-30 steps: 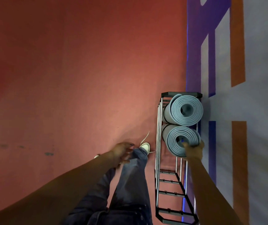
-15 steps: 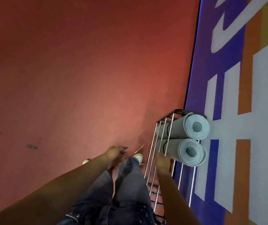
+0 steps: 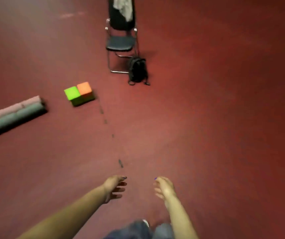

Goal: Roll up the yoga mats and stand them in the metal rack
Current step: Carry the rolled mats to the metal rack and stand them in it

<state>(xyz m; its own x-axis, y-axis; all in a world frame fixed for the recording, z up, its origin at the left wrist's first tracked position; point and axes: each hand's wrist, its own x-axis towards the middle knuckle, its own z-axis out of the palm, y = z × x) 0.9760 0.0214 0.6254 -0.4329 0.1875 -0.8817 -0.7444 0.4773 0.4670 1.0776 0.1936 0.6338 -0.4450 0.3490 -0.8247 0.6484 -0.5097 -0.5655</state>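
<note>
Two rolled mats lie side by side on the red floor at the far left, a pink mat [image 3: 12, 107] behind a grey-green mat [image 3: 14, 119]. My left hand [image 3: 115, 187] hangs in front of me with relaxed, spread fingers and holds nothing. My right hand [image 3: 163, 188] is beside it, fingers loosely bent, also empty. Both hands are far from the mats. The metal rack is out of view.
A green and orange block [image 3: 78, 94] sits on the floor right of the mats. Further back stand a black folding chair [image 3: 121, 42] with cloth draped over its back, and a black backpack [image 3: 137, 70] leaning at its foot. My jeans and shoe show at the bottom.
The view has swung away from the rack and wall to the open floor. My right hand has let go of the grey mat in the rack and now hangs free.
</note>
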